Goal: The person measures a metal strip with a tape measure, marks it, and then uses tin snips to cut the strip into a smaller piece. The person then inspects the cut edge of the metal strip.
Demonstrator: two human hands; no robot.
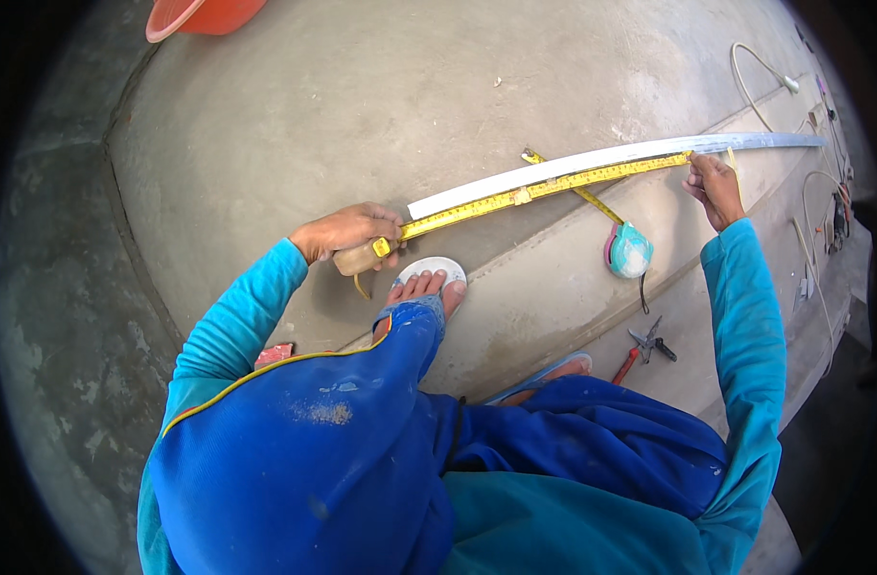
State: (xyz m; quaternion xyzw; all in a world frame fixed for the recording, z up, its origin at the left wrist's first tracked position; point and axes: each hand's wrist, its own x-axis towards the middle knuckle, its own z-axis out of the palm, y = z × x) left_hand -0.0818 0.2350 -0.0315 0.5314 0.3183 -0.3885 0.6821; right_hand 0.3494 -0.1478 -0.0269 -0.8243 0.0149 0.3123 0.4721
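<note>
Left hand [358, 231] grips tape measure [355, 260]; right hand [716, 189] pinches blade [601, 174].

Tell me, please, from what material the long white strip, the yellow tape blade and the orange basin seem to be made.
Long white strip: smooth, perhaps plastic or painted metal; no grain shows; I cannot tell which.
Yellow tape blade: likely painted metal, a thin ribbon with dark marks.
Orange basin: likely plastic, smooth, similarly coloured across rim and wall.
</note>
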